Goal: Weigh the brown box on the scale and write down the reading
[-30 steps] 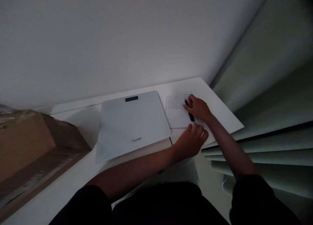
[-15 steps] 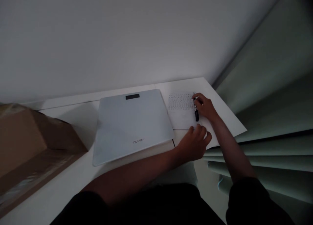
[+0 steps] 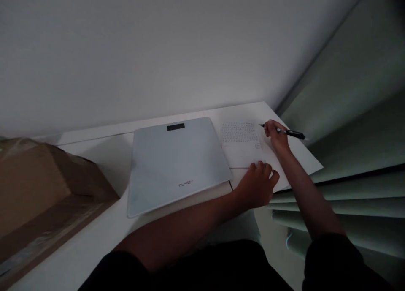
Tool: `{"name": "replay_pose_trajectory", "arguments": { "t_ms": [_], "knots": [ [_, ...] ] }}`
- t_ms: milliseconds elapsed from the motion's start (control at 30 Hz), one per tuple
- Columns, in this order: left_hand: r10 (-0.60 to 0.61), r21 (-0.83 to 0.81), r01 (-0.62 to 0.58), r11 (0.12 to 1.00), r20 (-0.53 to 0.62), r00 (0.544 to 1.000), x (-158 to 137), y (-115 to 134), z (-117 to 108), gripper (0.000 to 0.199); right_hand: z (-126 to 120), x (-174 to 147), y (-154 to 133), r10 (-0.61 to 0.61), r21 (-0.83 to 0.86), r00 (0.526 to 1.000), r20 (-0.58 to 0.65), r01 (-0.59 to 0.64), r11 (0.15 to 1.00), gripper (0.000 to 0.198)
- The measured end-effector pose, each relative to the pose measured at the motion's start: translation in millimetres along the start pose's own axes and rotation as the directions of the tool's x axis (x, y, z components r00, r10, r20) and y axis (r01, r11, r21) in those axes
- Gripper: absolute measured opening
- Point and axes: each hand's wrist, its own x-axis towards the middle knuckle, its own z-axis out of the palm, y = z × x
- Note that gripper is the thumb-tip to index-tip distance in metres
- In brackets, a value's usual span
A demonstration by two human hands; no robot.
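A sheet of paper [image 3: 238,153] with rows of small handwritten marks across its upper half and a circled mark at the right lies on the white table. My right hand [image 3: 277,137] is closed around a black pen [image 3: 295,134], its tip pointing left, just off the paper's right side. At the paper's lower edge rests my left hand [image 3: 257,183], palm down, fingers bent and a little apart, with nothing seen in it. Left of the paper lies a flat, pale bathroom scale [image 3: 179,160] with a dark, blank display [image 3: 175,126].
A taped cardboard box [image 3: 34,177] stands at the left on the white table [image 3: 79,240]. A pale wall [image 3: 158,50] rises behind. Green curtains [image 3: 354,172] hang at the right, beside the table's edge.
My right hand has moved right, off the paper, and the pen has swung from nearly upright in view to lying crosswise. My left hand stays at the paper's lower edge. The view has shifted slightly.
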Motion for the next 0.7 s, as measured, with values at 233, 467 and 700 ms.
{"name": "replay_pose_trajectory", "arguments": {
  "t_ms": [233, 467, 700],
  "knots": [
    [-0.004, -0.025, 0.004, 1.000, 0.018, 1.000, 0.5, -0.8, -3.5, 0.042, 2.8, -5.1, -5.9, 0.207, 0.105, 0.966, 0.153, -0.224, 0.969, 0.032],
    [-0.001, -0.048, 0.003, 0.999, 0.043, 0.999, 1.0, -1.3, -5.3, 0.041, 11.5, -16.3, -12.9, 0.291, -0.070, 0.927, 0.234, -0.283, 0.957, 0.041],
    [-0.006, -0.046, 0.007, 0.999, 0.023, 1.000, -0.1, -2.4, -3.2, 0.036, 16.4, -19.2, -15.4, 0.282, -0.144, 0.923, 0.263, -0.251, 0.957, 0.038]
  ]
}}
